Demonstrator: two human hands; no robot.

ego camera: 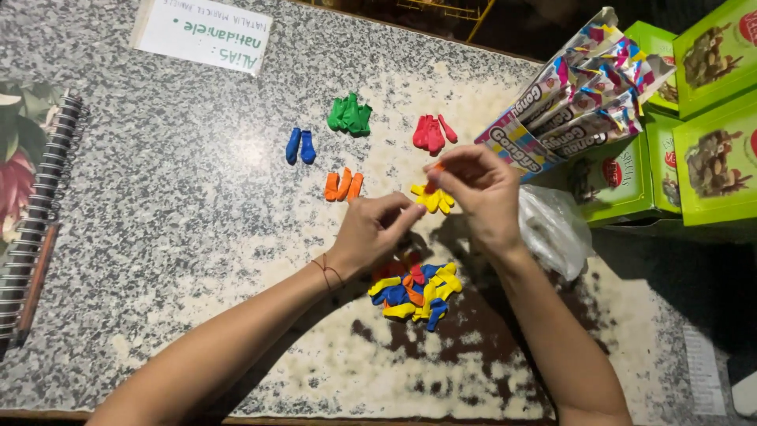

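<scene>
On the speckled grey-white granite countertop [197, 237] we see our right hand [482, 197] pinching a small orange uninflated rubber balloon [434, 168] betw. thumb & fingertips, just above the yellow balloon group [434, 199], w/ our left hand [371, 233] curled loosely beside it; cannot tell if it grips anything. Sorted groups on the stone, well apart: blue pair [300, 147], green cluster [350, 115], red cluster [433, 132], orange trio [343, 186]; the mixed-colour unsorted balloon heap [416, 290] lies just below the hands. Containers: crumpled clear plastic bag [552, 229] at right, contents not discernible; open cardboard display box [516, 146] holding colourful foil snack packets [587, 91], beside green cardboard boxes [710, 118]; spiral notebook [35, 213] at left edge.
</scene>
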